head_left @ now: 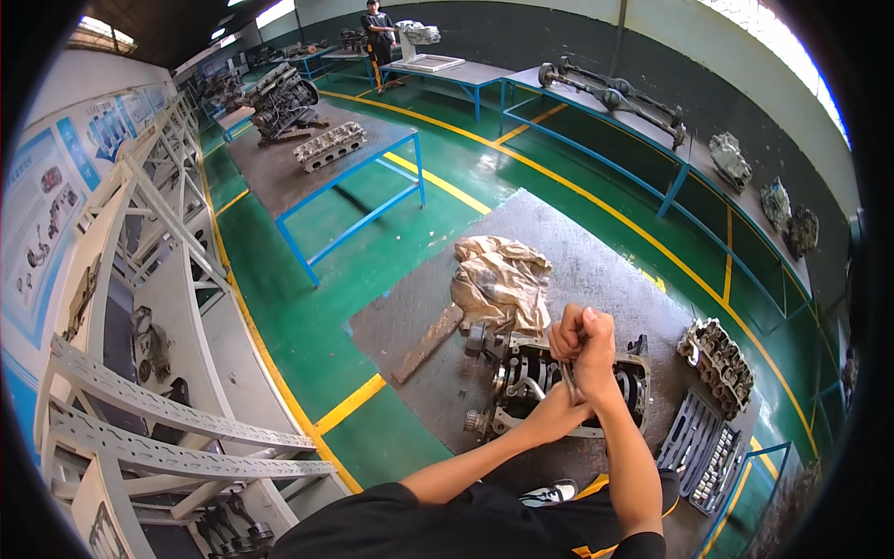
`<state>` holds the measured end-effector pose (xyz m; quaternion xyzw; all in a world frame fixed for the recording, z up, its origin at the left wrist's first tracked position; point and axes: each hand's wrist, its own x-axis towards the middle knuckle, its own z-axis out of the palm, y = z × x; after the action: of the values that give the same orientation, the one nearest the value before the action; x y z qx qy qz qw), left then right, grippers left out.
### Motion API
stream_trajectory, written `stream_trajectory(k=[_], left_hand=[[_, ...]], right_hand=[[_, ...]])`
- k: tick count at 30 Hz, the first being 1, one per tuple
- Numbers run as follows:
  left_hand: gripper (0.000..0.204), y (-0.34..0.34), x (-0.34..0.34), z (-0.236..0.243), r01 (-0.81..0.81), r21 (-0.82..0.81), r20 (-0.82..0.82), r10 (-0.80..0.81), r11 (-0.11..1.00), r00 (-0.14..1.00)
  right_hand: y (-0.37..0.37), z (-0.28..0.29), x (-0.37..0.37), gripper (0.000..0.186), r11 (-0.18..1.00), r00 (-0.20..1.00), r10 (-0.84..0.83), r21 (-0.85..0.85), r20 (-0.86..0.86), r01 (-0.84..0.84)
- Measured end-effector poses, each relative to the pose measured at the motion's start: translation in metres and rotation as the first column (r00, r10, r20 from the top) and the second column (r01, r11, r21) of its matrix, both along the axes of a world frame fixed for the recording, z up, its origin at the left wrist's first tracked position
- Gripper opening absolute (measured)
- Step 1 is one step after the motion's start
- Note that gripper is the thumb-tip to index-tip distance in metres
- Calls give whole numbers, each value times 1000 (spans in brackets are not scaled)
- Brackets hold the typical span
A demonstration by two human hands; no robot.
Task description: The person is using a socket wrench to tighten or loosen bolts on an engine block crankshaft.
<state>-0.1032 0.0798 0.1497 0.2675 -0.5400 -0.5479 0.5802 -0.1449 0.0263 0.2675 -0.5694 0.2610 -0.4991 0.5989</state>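
On the near desk (587,252) lies the engine block (533,373), probably heavy, stiff and oily, best taken by its outer casting edges. Above it the right hand (587,343) is curled tight, the left hand (559,410) partly hidden by its wrist; I cannot tell what they grip. Posters (47,196) leftward carry print; the block shows no readable lettering.

A: Can any lettering be read?
B: The near white-and-blue rectangular wall poster (42,219) at left shows faint blue lettering, too blurred to read.
A: Farther along?
B: A far white wall panel (112,129) bears bold blue marks, illegible.
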Motion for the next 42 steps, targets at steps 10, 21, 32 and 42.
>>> stream_trajectory(k=[10, 21, 32, 42], left_hand=[[12, -65, 116, 2, -429, -121, 200, 445, 895, 873], [33, -15, 32, 20, 156, 206, 375, -225, 966, 899], [40, -110, 66, -1, -432, 183, 165, 406, 883, 899], [43, -22, 45, 15, 77, 327, 557, -258, 942, 790]], right_hand=[[6, 9, 1, 51, 977, 972, 211, -11, -105, -214], [-41, 8, -24, 40, 977, 970, 195, -54, -148, -205], [-19, -7, 29, 50, 967, 988, 151, -213, 28, -141], [-27, -7, 37, 40, 929, 972, -228, -312, -49, 202]])
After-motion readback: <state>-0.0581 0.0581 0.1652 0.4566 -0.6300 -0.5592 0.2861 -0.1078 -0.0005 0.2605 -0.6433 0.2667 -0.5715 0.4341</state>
